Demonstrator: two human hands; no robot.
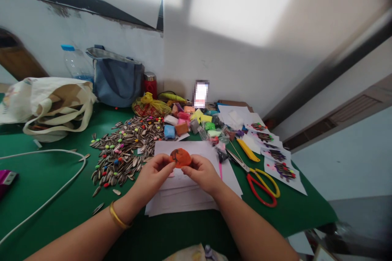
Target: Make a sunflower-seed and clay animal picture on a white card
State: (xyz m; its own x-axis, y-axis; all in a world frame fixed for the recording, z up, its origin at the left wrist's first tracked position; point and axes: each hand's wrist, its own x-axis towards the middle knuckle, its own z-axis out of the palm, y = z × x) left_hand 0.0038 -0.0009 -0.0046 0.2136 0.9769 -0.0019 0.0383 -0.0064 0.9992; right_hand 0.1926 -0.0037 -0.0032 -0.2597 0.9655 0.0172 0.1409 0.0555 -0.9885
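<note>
Between my two hands I hold a flat, rounded piece of orange modelling clay (183,158) with a dark brown patch on its left part. My left hand (159,170) pinches its left edge between thumb and fingers. At the right edge, my right hand (200,171) grips it the same way. Below the hands lies a stack of white paper sheets (196,200). To the left spreads a heap of striped sunflower seeds (122,157) with small coloured pieces among them. Behind the paper are lumps of coloured clay, among them a blue one (169,132) and a brown one (181,129).
Right of the paper lie scissors (260,183) with red and yellow handles and a yellow cutter (248,149). Decorated paper sheets (301,183) line the right edge. Bags (118,79), a red flask (150,85) and a phone (201,94) stand behind. A white cable (69,181) crosses the left.
</note>
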